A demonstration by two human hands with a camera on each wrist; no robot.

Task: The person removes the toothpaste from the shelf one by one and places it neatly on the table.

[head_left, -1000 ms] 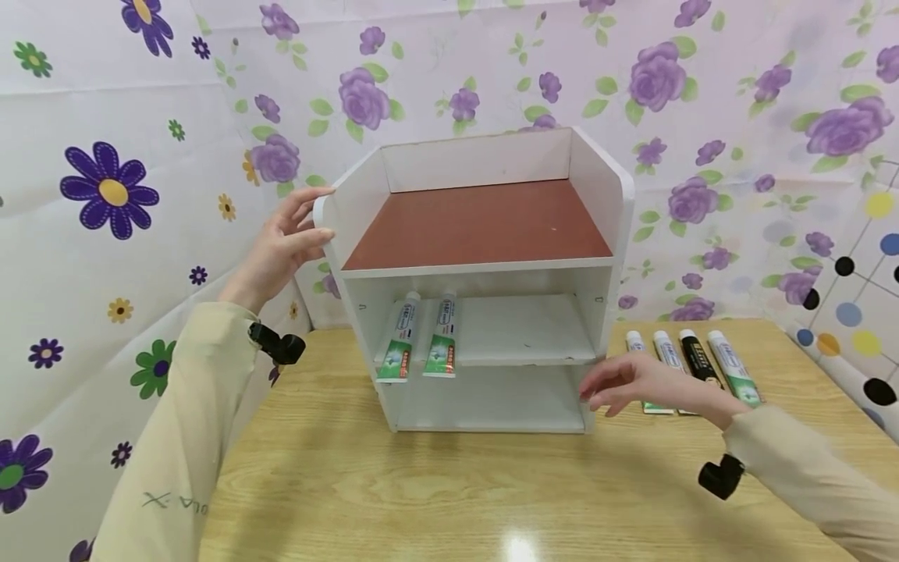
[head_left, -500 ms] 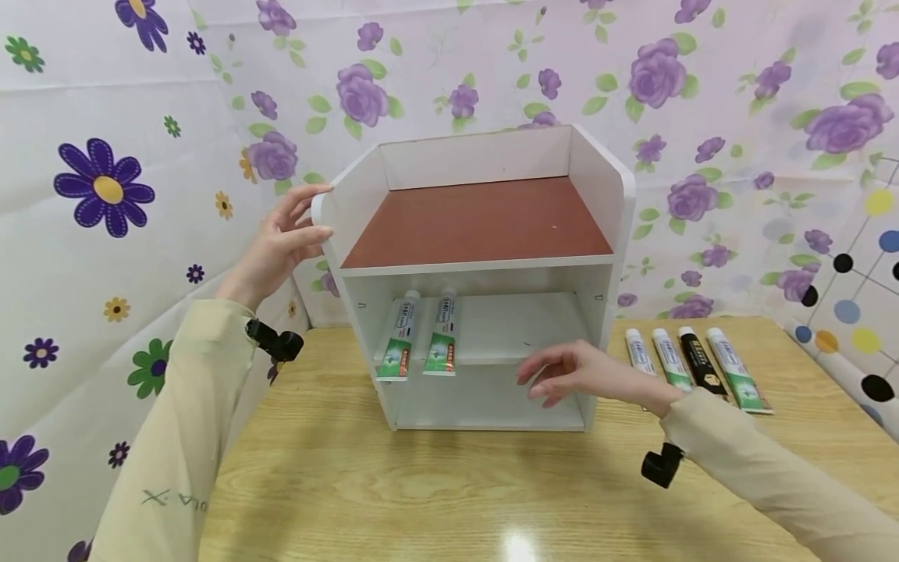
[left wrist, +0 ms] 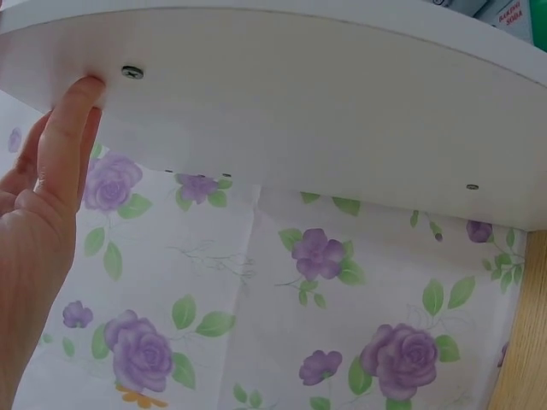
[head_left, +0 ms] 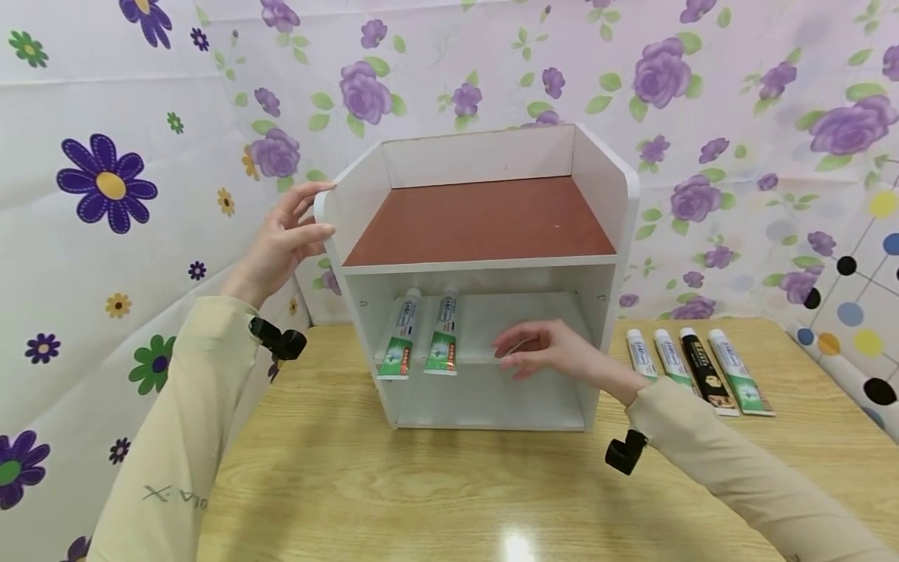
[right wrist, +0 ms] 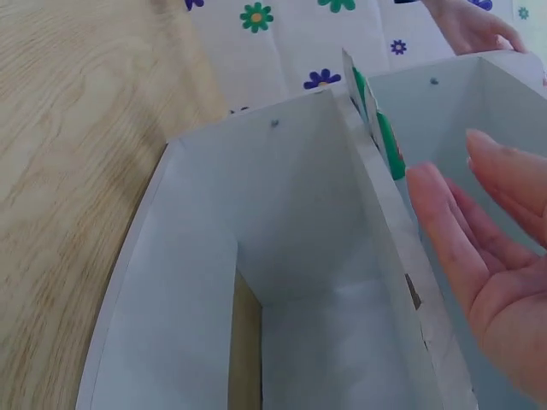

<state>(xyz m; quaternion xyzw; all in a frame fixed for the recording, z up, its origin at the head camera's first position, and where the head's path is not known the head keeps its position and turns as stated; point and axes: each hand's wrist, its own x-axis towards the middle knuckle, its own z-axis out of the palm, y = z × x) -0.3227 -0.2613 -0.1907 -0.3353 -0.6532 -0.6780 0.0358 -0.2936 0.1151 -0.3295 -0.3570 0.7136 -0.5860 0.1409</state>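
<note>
A white shelf unit [head_left: 485,273] with a brown top board stood near the back edge of the wooden table [head_left: 435,492], towards its left corner, and the left hand [head_left: 284,242] rested against the upper front edge of its left side panel, fingers straight and holding nothing. The right hand [head_left: 544,351] hovered, fingers relaxed and apart, at the front edge of the middle shelf, just right of two toothpaste tubes [head_left: 421,336] lying at that shelf's left end. Four more tubes [head_left: 698,367] lay side by side on the table right of the unit, towards the back right corner
</note>
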